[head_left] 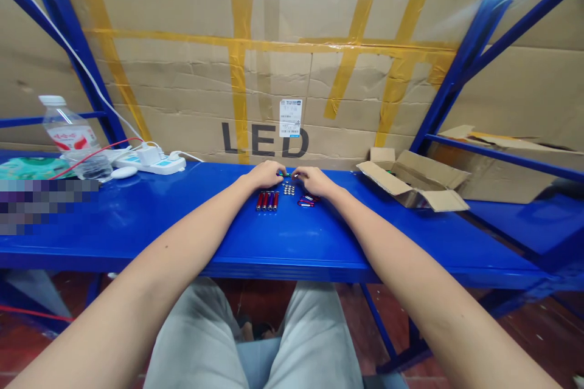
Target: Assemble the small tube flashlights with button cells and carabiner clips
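Green piece (287, 175) between left fingers (280, 168) and right fingers (298, 172); whether clamped, cannot tell.

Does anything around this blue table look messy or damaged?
Mostly tidy, with no spill that I can see. The small shiny pieces near the right hand overlap in a loose heap, unlike the neatly lined-up tubes. The cardboard behind looks creased.

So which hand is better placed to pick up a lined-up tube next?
Likely the left hand: it is nearer the four tubes, while the right hand is beside the red-and-blue pieces.
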Motion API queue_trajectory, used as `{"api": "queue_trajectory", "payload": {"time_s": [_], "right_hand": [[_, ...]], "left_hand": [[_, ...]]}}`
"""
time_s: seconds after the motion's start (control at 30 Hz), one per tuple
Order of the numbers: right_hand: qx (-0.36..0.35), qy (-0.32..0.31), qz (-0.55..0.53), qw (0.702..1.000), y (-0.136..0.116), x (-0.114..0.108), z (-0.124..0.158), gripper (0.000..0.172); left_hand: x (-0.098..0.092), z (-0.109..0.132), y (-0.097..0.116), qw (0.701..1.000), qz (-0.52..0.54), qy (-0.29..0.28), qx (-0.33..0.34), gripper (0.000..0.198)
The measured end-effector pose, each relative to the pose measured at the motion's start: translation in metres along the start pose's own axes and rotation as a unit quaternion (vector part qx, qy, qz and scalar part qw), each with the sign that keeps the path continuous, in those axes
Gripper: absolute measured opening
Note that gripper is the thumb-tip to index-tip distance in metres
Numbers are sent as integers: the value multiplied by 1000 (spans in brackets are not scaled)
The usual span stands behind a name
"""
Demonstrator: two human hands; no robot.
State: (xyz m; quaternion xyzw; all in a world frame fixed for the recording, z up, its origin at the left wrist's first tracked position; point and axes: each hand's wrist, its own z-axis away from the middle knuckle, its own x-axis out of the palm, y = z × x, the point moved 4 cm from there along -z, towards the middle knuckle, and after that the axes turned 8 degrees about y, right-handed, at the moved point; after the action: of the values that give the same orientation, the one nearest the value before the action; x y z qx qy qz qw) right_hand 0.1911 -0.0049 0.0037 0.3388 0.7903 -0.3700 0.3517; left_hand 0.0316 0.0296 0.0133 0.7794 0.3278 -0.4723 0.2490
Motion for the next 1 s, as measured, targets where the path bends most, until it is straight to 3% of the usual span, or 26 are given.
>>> {"api": "queue_trajectory", "payload": {"time_s": [0.2,0.4,0.73,1.0], "right_hand": [[-5,6,-12,1000,0,3,-1,28],[0,0,-16,1000,-3,1,1,26],[11,2,-10,1000,-3,0,2,26],[3,2,-13,1000,-3,0,1,25]], "left_hand": [[6,-3,-6,1000,14,-16,-12,24],[7,0,-19,993,72,-1,-97,18],[6,3,-36,970,72,-3,-232,6],[3,6,-36,962,70,-19,-263,8]]}}
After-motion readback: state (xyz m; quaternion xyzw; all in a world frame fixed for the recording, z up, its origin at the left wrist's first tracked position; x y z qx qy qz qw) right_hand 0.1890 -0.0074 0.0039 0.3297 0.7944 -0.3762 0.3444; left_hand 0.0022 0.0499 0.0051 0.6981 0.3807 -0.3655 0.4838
